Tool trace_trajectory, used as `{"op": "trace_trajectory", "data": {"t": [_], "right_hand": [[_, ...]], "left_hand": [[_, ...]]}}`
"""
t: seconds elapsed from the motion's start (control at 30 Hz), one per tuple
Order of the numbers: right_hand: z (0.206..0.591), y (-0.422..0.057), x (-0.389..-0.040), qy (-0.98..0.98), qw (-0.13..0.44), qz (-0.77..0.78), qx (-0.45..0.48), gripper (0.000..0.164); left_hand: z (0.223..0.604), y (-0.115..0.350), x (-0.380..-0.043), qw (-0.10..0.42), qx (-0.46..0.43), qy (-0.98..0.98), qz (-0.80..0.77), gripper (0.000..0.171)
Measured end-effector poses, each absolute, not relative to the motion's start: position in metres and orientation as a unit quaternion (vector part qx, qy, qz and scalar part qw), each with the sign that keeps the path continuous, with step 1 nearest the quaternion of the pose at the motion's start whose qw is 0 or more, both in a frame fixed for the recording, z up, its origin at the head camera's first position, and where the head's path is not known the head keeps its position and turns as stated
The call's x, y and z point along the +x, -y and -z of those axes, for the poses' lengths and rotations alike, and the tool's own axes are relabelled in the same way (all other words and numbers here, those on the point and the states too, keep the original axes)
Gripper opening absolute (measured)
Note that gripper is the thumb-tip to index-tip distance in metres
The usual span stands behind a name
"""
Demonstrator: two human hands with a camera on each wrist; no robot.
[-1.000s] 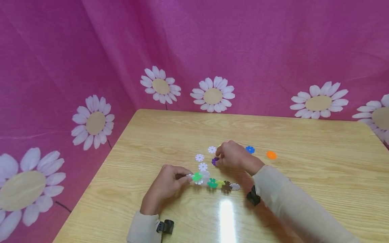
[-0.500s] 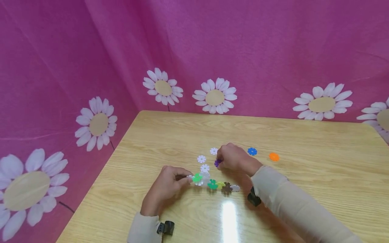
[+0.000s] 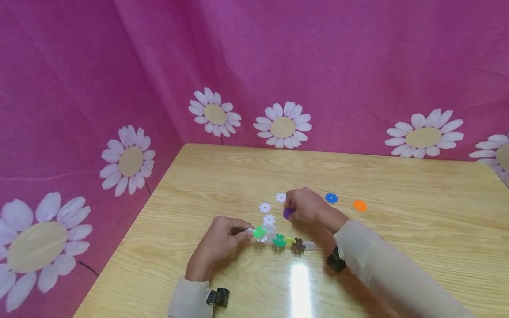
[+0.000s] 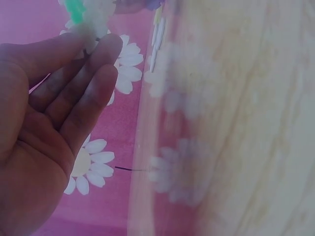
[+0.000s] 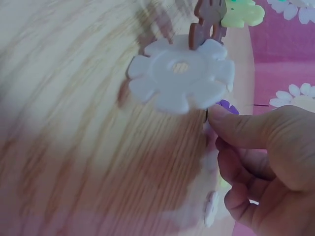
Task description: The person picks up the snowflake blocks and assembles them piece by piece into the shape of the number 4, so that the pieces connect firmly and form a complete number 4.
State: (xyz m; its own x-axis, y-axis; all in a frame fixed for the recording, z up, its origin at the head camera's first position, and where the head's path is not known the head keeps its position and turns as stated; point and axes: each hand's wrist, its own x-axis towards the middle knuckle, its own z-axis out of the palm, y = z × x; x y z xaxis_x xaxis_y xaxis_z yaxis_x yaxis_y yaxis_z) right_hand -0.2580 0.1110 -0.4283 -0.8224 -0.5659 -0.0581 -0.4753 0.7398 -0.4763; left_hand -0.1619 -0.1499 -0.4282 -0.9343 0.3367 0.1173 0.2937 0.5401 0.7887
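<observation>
My left hand (image 3: 218, 236) pinches the white end of a chain of slotted flower-shaped plastic discs between thumb and fingers. A light green disc (image 3: 260, 232) stands beside those fingertips. Along the chain to the right come a dark green disc (image 3: 279, 240), a yellow one (image 3: 290, 241), a brown one (image 3: 298, 244) and a whitish end disc (image 3: 309, 245). That white end disc (image 5: 179, 73) looks large in the right wrist view, slotted onto the brown disc (image 5: 209, 22). Beyond the chain, my right hand (image 3: 309, 205) pinches a purple disc (image 3: 288, 213), mostly covered by its fingers.
Loose white discs (image 3: 264, 207) lie on the wooden table (image 3: 222, 176) just beyond the chain. A blue disc (image 3: 331, 198) and an orange disc (image 3: 360, 205) lie past my right hand. A pink flowered cloth (image 3: 338, 66) hangs behind the table.
The purple disc has shifted slightly rightward in my right hand's grip, and a yellow piece glimpsed behind that hand is now hidden. My left hand stays put on the chain; the head view drifts slightly.
</observation>
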Motion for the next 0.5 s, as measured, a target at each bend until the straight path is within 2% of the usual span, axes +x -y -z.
{"op": "trace_trajectory", "data": {"t": [0.23, 0.5], "right_hand": [[0.429, -0.126, -0.254, -0.919, 0.072, 0.255, -0.292, 0.013], [0.425, -0.137, -0.242, -0.909, 0.067, 0.288, -0.294, 0.007]], "left_hand": [[0.429, 0.149, -0.163, 0.029, 0.181, -0.871, -0.455, 0.007], [0.43, 0.15, -0.164, 0.031, 0.181, -0.87, -0.458, 0.006]]}}
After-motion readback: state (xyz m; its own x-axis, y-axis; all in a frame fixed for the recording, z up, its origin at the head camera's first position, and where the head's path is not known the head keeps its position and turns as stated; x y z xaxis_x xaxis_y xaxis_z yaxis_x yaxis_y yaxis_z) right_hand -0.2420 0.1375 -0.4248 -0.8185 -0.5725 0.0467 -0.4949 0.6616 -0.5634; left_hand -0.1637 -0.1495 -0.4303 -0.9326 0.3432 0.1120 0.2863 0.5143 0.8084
